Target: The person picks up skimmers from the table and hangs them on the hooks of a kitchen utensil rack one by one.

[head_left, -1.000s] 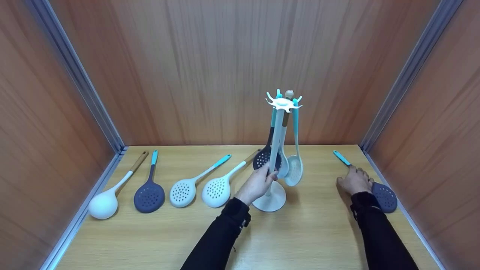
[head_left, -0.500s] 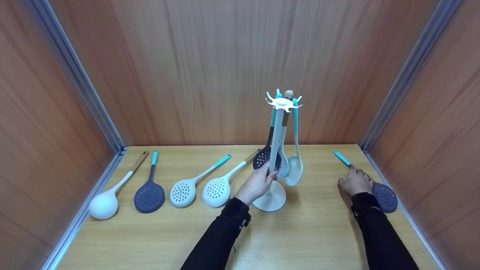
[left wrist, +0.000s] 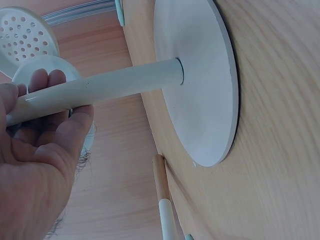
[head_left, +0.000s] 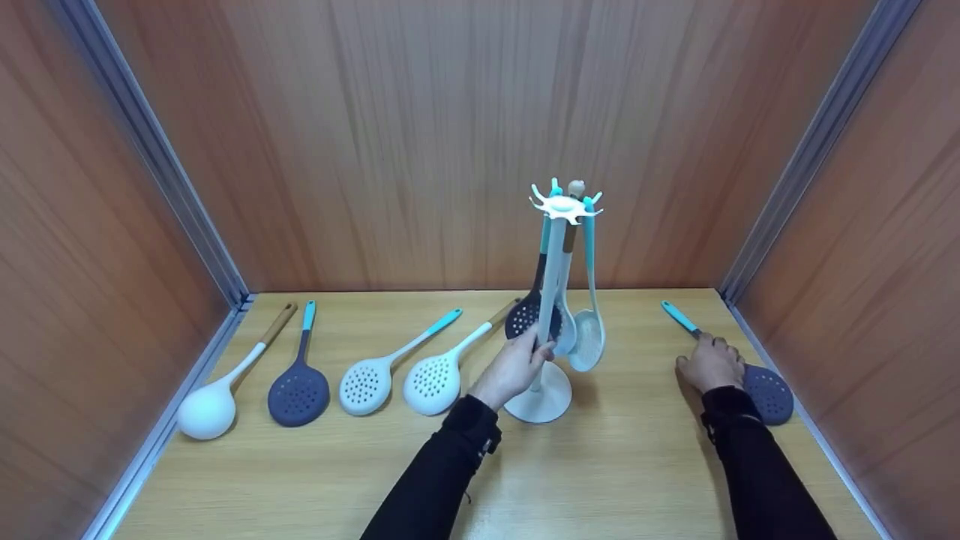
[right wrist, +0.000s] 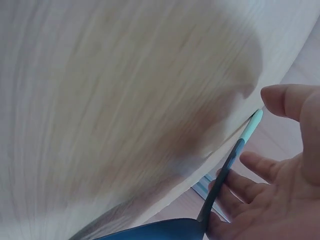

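Note:
My left hand [head_left: 514,367] grips the pole of a white utensil stand [head_left: 553,277]; in the left wrist view fingers and thumb wrap the pole above its round base [left wrist: 205,115]. From its hooks hang a dark skimmer [head_left: 521,322] with a turquoise handle, a pale turquoise-handled utensil [head_left: 589,345] and a pale one with a brown handle [head_left: 567,330]. At the right, my right hand [head_left: 711,364] lies over another dark skimmer [head_left: 769,394] on the table. The right wrist view shows its fingers against the skimmer's neck [right wrist: 220,182], the thumb standing apart.
On the left of the table lie a white ladle [head_left: 206,411], a dark skimmer [head_left: 298,394], a white turquoise-handled skimmer [head_left: 365,386] and a white brown-handled skimmer [head_left: 432,384]. Wooden walls with metal corner strips [head_left: 825,135] enclose the back and sides.
The handle end of the skimmer under my right hand has shifted slightly left. My left hand stays on the stand, which has barely moved.

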A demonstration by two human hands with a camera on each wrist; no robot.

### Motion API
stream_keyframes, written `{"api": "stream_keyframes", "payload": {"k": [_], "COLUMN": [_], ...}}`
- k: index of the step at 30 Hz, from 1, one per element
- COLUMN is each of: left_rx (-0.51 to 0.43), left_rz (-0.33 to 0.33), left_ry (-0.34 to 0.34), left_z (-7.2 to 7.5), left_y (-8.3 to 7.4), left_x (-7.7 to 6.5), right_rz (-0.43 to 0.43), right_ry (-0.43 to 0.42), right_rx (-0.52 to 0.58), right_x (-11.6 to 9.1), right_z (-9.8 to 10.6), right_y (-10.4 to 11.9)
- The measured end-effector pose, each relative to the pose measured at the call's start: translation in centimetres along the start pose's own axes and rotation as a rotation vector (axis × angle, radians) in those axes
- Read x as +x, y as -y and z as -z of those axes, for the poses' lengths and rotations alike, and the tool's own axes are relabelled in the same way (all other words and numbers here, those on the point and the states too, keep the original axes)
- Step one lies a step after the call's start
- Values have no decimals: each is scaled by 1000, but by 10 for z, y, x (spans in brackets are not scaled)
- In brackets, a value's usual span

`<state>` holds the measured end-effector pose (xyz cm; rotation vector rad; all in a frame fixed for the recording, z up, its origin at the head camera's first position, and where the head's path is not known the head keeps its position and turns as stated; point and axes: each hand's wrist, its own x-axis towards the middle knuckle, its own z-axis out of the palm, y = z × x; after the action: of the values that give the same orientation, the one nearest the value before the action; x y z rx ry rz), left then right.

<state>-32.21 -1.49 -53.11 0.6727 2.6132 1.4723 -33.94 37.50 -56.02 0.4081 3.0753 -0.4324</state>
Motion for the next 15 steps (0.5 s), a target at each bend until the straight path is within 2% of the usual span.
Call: {"api": "stream_keyframes", "payload": {"k": [15], "left_rx": [-9], "left_rz": [17], "left_ry": [6], "left_z": [1], "left_y": [-1], "left_x": [1], "right_rz": [22], "right_ry": [-89], "right_rx": [6], "right_x": [1], "right_z": [-6], "right_y": [0]}}
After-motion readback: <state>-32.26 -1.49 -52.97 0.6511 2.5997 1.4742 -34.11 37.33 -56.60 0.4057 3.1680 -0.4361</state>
